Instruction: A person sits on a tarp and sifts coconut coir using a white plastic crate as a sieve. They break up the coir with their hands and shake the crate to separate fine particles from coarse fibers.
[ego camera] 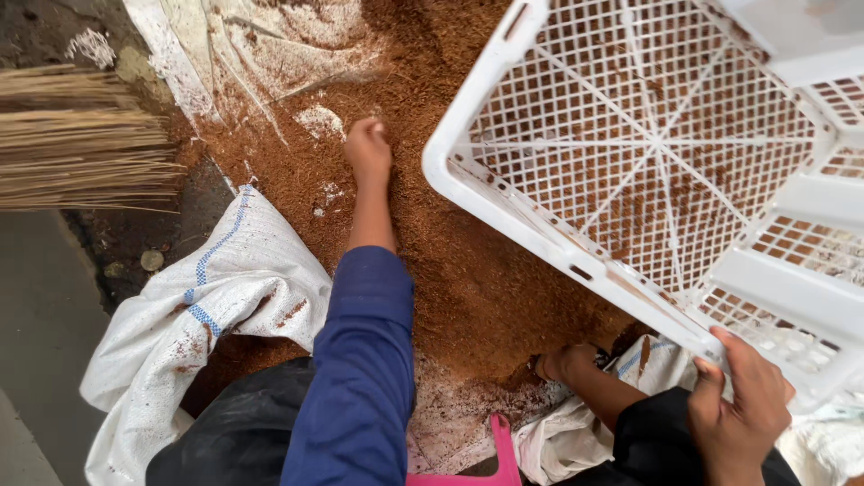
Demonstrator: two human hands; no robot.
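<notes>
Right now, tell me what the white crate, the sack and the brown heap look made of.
White crate: moulded plastic by its look, smooth matt rim, open lattice walls.
Sack: seemingly woven plastic fabric, white with a blue stripe, stained brown.
Brown heap: loose, fine fibrous powder, perhaps coir or sawdust; the picture cannot settle which.

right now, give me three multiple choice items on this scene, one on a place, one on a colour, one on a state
1. Where is the broom?
A. upper left
B. lower right
C. inside the crate

2. What colour is the crate?
A. green
B. white
C. black

3. What is the right hand doing?
A. lying flat on the powder
B. gripping the crate's rim
C. holding the broom

Answers:
1 A: its straw bristles lie at the upper left edge.
2 B: its mesh and frame are white.
3 B: its fingers wrap the rim, while the left hand reaches into the brown powder.
</notes>
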